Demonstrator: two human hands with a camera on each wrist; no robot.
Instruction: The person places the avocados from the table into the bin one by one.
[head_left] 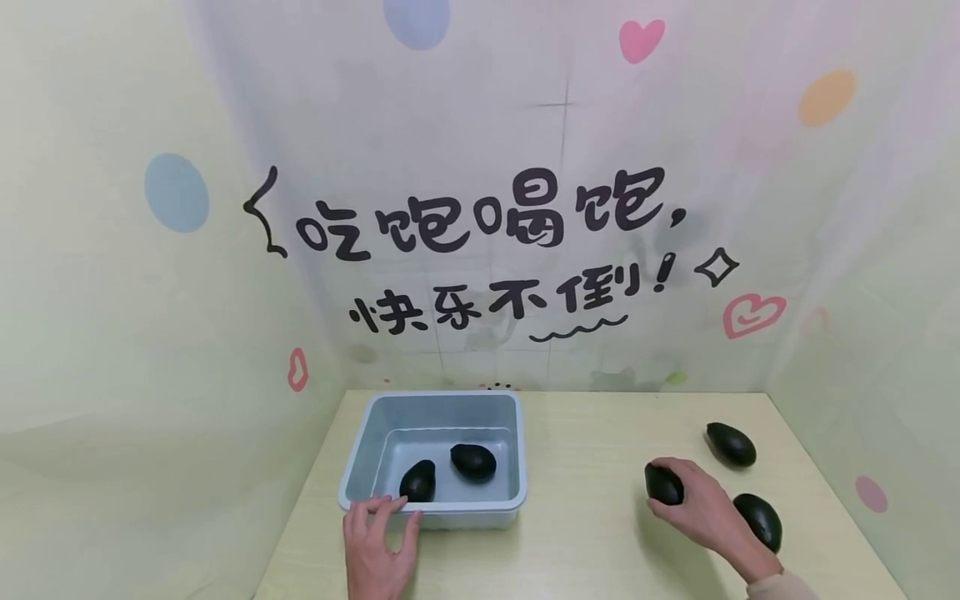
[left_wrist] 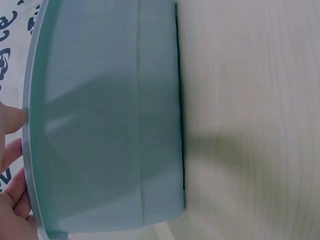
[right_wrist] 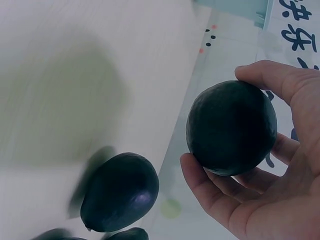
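Note:
My right hand (head_left: 697,502) grips a dark avocado (head_left: 663,484) above the table's right side, thumb and fingers on opposite sides of it. In the right wrist view the held avocado (right_wrist: 231,128) appears round and dark, apart from its shadow on the table. My left hand (head_left: 377,546) rests its fingers on the near rim of the light-blue plastic bin (head_left: 472,507), at the left front. Fingertips (left_wrist: 17,119) touch the rim in the left wrist view. Inside the bin lie two avocados, one near the front wall (head_left: 418,481) and another (head_left: 473,462) to its right.
Two more avocados lie on the pale wooden table (head_left: 577,475) at the right: one farther back (head_left: 731,445), one (head_left: 759,522) partly behind my right wrist. A printed cloth backdrop (head_left: 480,125) with black lettering rises behind the table and along both sides.

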